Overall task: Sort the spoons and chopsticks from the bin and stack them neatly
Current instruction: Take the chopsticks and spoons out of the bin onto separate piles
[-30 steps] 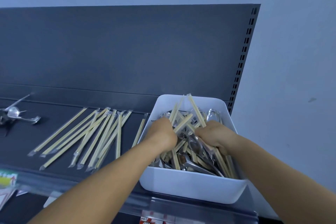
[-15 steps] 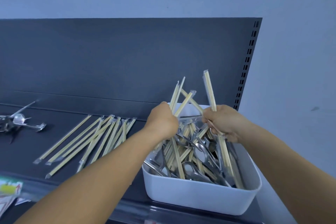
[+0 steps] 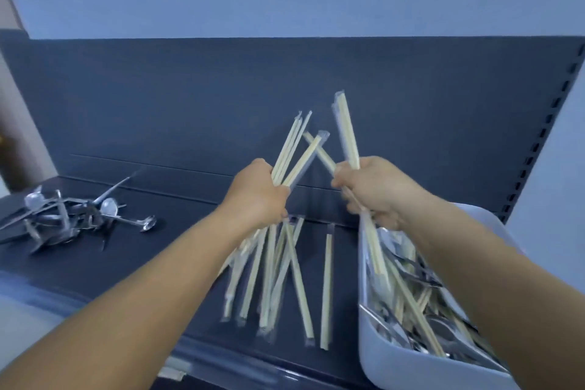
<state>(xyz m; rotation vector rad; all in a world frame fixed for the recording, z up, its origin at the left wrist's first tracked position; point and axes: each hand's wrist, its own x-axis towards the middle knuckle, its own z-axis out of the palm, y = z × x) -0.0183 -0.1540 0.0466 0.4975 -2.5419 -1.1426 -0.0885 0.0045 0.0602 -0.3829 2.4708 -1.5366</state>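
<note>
1. Dark shelf point(image 3: 164, 263) holds a spoon pile point(image 3: 63, 218) at left and wrapped chopsticks point(image 3: 278, 275) mid-shelf.
2. We clench chopstick bundles in left hand point(image 3: 256, 199) and right hand point(image 3: 373, 190).
3. We judge sorting partway: bin point(image 3: 399, 364) still holds mixed spoons and chopsticks; neither pile is neat.

Pale tan chopsticks point(image 3: 326, 288), silver spoons point(image 3: 63, 215), white bin point(image 3: 395, 364), dark grey shelf point(image 3: 158, 263).

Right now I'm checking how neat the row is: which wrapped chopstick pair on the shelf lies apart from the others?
The single wrapped pair nearest the white bin. It lies alone, while the other pairs overlap in a loose pile to its left.
</note>
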